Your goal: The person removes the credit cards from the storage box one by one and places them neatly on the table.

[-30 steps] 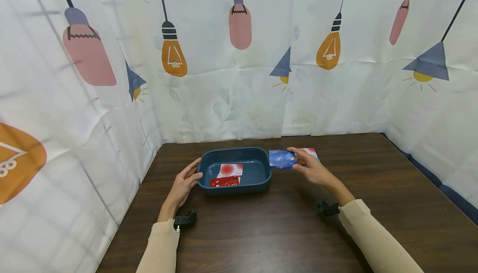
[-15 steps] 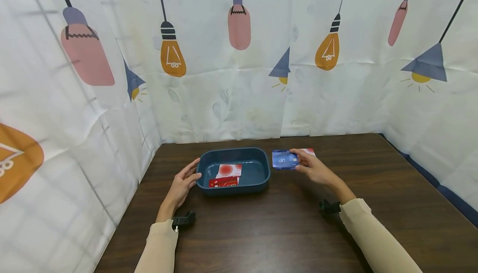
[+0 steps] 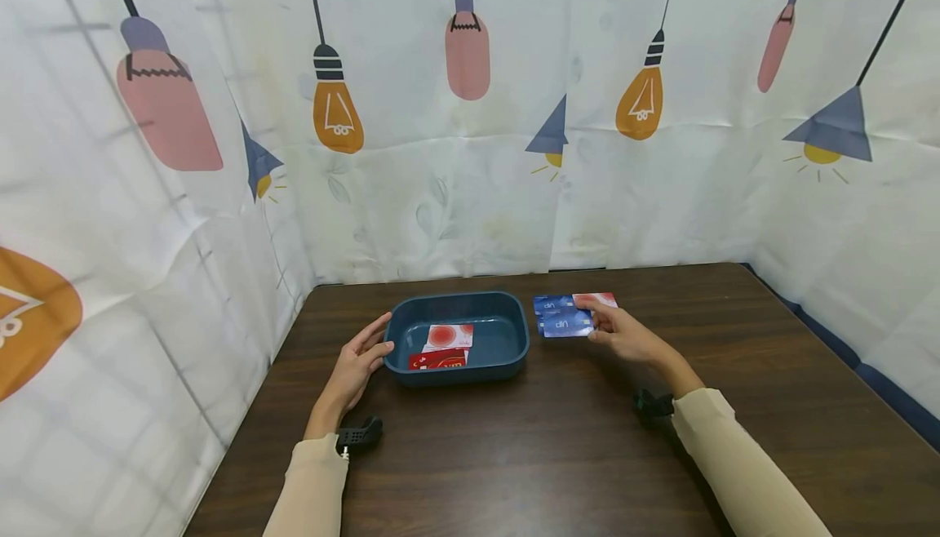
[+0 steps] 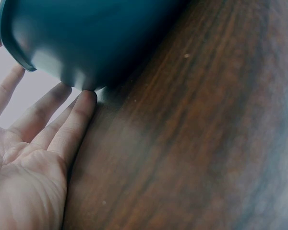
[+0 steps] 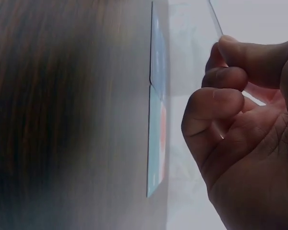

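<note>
We find the left hand at the left end of the dark blue tray, its fingers extended and apart; from the left wrist, we see fingertips meeting the outer wall. The tray stands on the wood-grain table. In its left half we see a white card with a red disc and, nearer the person, a red card.

Right of the tray, the right hand has its thumb and fingertips together on a blue VIP card, pinching it by the right side. From the right wrist, we see this card as a thin edge, raised clear of 2 flat cards on the table: a 2nd blue card and, just beside it, a red-and-white card. We note 2 pale sleeves, each with 1 dark wrist device, and a lamp-print curtain behind.
</note>
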A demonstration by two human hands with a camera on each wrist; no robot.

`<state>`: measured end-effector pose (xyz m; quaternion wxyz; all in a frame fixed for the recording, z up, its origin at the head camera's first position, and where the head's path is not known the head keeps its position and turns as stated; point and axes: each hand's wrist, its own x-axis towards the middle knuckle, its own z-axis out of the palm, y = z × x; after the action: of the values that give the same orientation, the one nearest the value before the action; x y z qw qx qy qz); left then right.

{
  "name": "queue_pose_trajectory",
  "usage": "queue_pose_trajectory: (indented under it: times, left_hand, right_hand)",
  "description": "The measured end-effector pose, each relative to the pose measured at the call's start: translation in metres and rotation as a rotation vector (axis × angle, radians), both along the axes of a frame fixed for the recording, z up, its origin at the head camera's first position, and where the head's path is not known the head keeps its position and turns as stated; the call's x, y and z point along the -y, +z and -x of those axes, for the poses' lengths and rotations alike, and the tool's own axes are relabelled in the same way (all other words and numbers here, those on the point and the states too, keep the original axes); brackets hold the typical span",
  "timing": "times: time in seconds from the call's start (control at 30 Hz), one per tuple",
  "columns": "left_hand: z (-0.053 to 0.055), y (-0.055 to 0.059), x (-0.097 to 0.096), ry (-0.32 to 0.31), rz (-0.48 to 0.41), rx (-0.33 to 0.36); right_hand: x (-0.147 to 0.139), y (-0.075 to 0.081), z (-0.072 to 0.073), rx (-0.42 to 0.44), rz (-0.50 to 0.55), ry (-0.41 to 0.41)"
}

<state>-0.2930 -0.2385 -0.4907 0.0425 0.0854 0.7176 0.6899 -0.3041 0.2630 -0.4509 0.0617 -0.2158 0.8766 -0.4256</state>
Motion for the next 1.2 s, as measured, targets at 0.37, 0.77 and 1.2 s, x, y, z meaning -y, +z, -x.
queue_pose_trajectory:
  times: [0.37, 0.77, 1.2]
  left_hand:
    - [0.0, 0.0, 0.0, -0.002, 0.001, -0.001]
    - [0.001, 0.002, 0.0, 0.001, -0.008, 0.002]
    - [0.001, 0.001, 0.001, -0.008, -0.026, 0.001]
  right_hand:
    - [-0.006, -0.008, 0.002, 0.073, -0.024, 0.068]
    - [-0.006, -0.009, 0.001, 0.143, -0.061, 0.091]
    - [-0.003, -0.011, 0.002, 0.141, -0.099, 0.116]
